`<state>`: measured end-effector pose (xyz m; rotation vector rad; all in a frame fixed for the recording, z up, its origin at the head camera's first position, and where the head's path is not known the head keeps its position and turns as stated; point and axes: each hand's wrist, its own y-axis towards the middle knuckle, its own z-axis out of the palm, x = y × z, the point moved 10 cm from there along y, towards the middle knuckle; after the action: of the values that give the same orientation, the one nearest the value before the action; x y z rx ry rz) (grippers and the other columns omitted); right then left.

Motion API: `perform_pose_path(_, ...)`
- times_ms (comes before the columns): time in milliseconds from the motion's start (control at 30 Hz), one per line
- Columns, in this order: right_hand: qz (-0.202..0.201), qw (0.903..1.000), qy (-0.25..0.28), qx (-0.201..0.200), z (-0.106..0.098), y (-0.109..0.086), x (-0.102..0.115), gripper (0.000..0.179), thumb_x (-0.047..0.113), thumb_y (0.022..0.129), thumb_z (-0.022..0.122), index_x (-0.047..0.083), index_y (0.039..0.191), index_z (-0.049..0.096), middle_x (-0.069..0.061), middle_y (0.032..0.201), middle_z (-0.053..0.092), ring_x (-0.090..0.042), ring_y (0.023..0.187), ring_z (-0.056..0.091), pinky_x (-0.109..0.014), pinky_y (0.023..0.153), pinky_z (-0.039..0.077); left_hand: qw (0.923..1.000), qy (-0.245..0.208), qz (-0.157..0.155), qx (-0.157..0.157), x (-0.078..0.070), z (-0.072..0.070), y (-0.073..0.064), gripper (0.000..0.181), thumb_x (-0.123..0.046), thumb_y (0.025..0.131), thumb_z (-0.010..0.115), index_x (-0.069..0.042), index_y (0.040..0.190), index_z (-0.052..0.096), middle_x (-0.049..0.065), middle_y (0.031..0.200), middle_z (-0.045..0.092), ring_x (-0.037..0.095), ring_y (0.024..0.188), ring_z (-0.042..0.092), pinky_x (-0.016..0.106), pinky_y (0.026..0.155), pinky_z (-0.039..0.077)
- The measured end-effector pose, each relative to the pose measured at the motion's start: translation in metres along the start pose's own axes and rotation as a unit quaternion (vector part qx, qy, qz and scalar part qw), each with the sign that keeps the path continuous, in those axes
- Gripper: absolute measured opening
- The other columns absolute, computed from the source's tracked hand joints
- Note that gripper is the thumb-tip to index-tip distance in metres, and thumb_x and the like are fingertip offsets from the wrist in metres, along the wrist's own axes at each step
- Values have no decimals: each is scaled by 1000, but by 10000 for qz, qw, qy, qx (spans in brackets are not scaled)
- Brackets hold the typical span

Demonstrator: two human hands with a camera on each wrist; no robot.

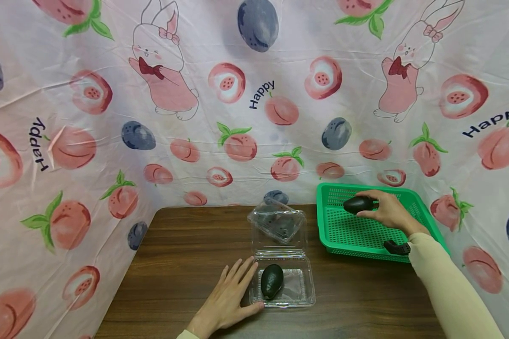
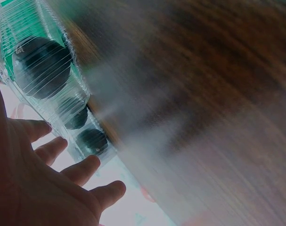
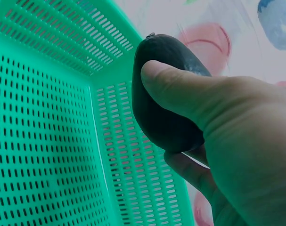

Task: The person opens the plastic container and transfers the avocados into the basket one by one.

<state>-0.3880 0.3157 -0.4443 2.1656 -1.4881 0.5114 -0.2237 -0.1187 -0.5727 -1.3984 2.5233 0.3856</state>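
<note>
Above the green basket [image 1: 335,233], my right hand [image 1: 388,211] holds a dark avocado [image 1: 358,204] between thumb and fingers. The right wrist view shows the thumb [image 3: 173,84] across the avocado's side and fingers beneath it. A second avocado [image 1: 273,281] lies in the left half of a clear plastic clamshell box [image 1: 301,294], whose lid stands raised at the back. My left hand [image 1: 229,299], fingers spread and fairly straight, rests at the box's left edge. In the left wrist view, the avocado [image 2: 41,68] shows through the clear wall.
Behind the raised lid stands another clear box [image 1: 280,226] with dark round things inside. The brown wooden table [image 1: 186,245] ends at a fruit-and-rabbit printed cloth [image 1: 220,42] hung at the back and both sides. A black wrist mount [image 1: 396,247] sits near the basket's front rim.
</note>
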Motion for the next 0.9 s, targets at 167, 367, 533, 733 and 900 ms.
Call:
perform_pose_path(167,154,9998,-62,88,-1,1,-10,64,26,99,90,2,154,66,-34,148,67,-48,118,74,-56,91,67,10000,23,-8,-26,0,-1,-1,105,-82,103,60,-16,180,33,8,188,33,50,168,39,81,128,37)
perform_pose_path(367,364,9991,-131,176,-1,2,-28,66,27,100,90,1,155,65,-36,151,65,-48,118,73,-54,89,64,10000,-37,-39,40,0,1,-2,104,-82,103,60,-17,180,33,7,188,32,49,169,38,81,129,36)
perform_pose_path(533,609,9976,-182,281,1,0,-41,67,31,101,88,2,157,64,-37,153,63,-55,127,68,-66,97,61,10000,-3,-15,26,0,0,-3,105,-83,103,57,-17,180,32,7,188,32,49,169,38,82,128,36)
perform_pose_path(733,751,9961,-243,386,5,1,-53,68,29,102,86,1,158,62,-39,159,57,-63,140,59,-77,107,54,9998,62,99,-132,-2,-3,-3,103,-82,103,59,-15,179,35,9,186,36,51,166,42,83,125,39)
perform_pose_path(900,763,9961,-278,341,4,2,-58,67,27,101,88,-1,156,63,-41,157,59,-62,135,62,-76,104,55,9999,71,79,-114,-2,-2,-2,103,-80,104,61,-15,179,34,9,187,35,50,167,41,82,126,38)
